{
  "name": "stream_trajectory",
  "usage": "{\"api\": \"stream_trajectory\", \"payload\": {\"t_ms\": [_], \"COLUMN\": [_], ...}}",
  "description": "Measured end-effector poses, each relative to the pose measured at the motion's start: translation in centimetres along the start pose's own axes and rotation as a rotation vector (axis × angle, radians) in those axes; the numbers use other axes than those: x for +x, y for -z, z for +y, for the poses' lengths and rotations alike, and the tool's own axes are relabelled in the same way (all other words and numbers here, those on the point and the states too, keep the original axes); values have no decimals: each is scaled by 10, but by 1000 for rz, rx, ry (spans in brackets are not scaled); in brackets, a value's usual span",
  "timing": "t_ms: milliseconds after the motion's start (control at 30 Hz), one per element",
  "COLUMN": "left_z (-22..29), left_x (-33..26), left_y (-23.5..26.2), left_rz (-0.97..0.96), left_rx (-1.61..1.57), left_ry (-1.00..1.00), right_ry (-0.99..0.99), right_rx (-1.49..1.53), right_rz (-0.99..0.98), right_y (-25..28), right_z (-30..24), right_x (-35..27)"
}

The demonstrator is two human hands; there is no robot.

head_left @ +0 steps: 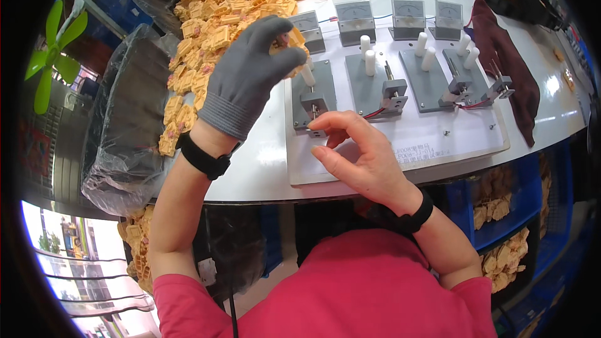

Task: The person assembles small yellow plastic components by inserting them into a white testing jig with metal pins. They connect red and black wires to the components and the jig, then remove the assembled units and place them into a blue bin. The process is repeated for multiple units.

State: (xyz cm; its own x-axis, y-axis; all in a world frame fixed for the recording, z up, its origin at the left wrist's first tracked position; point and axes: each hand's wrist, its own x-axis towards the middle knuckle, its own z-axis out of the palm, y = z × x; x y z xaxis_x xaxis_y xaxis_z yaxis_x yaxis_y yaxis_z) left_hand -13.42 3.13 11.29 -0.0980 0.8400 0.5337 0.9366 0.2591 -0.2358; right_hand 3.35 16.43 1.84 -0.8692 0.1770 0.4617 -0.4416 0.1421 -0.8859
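Note:
My left hand (pixel 247 72), in a grey knit glove, is closed on a yellow plastic part (pixel 293 47). It holds the part by the white pegs of the leftmost grey test fixture (pixel 322 97), and the glove hides some of both. My bare right hand (pixel 366 159) is at the front of that fixture. Its thumb and index finger are apart with nothing visible between them. The index fingertip is at the small metal block (pixel 313 105), and whether it touches cannot be made out.
Behind my left hand spreads a heap of yellow parts (pixel 216 31). More grey fixtures (pixel 375 84) stand to the right, with analog meters (pixel 355 20) behind. A dark red cloth (pixel 510 69) lies at the right, a plastic-lined bin (pixel 122 112) at the left, and a blue crate (pixel 507 203) below.

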Motion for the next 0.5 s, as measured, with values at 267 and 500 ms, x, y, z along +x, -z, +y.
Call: {"api": "stream_trajectory", "payload": {"t_ms": [267,500], "left_z": [6,4], "left_x": [-8,-18], "left_y": [-18,-26], "left_rz": [-240,-289], "left_rx": [-326,-538], "left_ry": [33,199], "right_ry": [46,18], "right_rx": [-25,-96], "right_rz": [-25,49], "right_y": [1,-2], "right_z": [0,3], "right_x": [1,-2]}}
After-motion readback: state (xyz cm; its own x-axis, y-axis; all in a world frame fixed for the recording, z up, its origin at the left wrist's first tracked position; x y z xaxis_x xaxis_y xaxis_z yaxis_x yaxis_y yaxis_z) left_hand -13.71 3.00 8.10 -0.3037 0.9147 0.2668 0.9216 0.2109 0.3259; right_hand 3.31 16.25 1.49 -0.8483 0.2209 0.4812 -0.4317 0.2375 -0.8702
